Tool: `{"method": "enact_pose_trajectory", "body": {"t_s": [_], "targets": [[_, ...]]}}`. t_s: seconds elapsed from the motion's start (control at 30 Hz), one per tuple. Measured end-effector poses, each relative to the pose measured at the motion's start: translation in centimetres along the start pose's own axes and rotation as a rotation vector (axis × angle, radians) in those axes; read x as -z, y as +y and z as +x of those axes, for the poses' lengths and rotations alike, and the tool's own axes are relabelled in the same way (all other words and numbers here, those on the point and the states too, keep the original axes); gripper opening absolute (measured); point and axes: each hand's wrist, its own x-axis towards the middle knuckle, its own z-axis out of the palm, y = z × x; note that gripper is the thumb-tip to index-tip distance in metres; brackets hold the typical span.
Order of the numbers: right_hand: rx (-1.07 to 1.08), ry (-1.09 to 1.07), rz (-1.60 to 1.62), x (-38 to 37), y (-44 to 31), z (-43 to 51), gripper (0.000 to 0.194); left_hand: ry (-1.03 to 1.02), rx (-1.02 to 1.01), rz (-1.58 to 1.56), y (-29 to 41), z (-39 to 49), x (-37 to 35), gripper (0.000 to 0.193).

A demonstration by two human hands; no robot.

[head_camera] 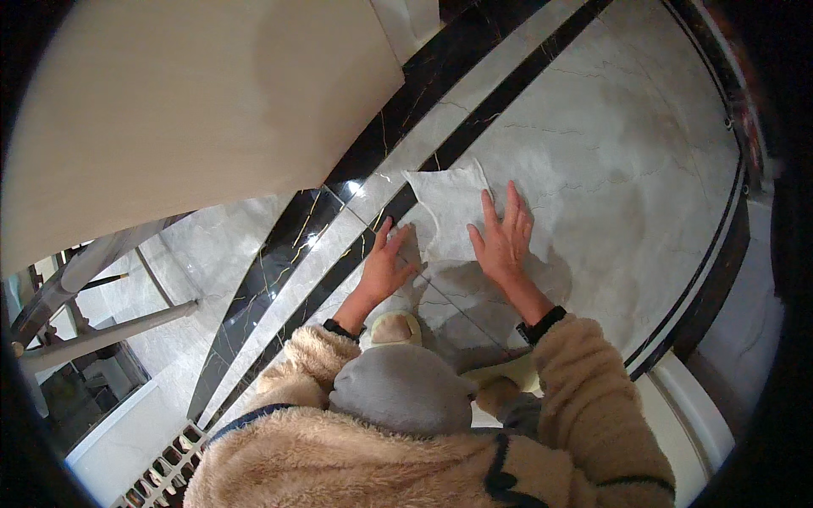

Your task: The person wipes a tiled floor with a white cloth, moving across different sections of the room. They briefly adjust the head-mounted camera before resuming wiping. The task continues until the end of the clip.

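Observation:
A white cloth (pixel 454 206) lies spread on the grey marble-look floor in front of me, its edges a little wrinkled. My right hand (pixel 505 238) is at the cloth's right edge with the fingers apart, holding nothing; whether it touches the cloth I cannot tell. Left of the cloth, my left hand (pixel 385 263) hovers over the floor, fingers spread and nothing in it. Both wrists have dark bands below fleecy tan sleeves.
A large beige panel (pixel 209 95) fills the upper left. Black and white border strips (pixel 470 127) cross the tiled floor (pixel 610 190). Metal tubes (pixel 120 330) stand at left, a white slatted rack (pixel 162 473) at lower left. My slippered feet (pixel 390 327) are below my hands.

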Motion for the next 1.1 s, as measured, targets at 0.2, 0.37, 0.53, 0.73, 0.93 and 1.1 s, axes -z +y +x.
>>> {"method": "enact_pose_trajectory", "body": {"t_s": [0.2,0.37,0.53,0.73,0.93,1.1], "targets": [[0.081,-0.196,0.073,-4.1,-4.7,1.8,0.091,0.22,0.108,-0.065,-1.6,-0.6,1.4,0.054],[0.423,-0.248,-0.012,-5.9,-3.3,2.9,0.078,0.229,0.128,-0.067,-4.3,-3.1,2.0,0.047],[0.062,0.202,-0.149,-6.3,-0.2,8.9,0.062,0.264,0.323,-0.24,-6.9,-6.8,2.2,0.038],[0.397,-0.564,0.574,-9.4,-13.2,1.3,0.043,0.242,0.44,-0.472,-9.2,-7.8,2.8,0.029],[0.792,-0.351,0.332,-10.8,-10.6,-1.8,0.065,0.334,0.464,-0.448,-10.5,-6.6,3.1,0.033],[0.498,-0.114,0.078,-6.4,-0.3,6.3,0.074,0.291,0.222,-0.275,-6.8,-2.1,2.1,0.033]]}}
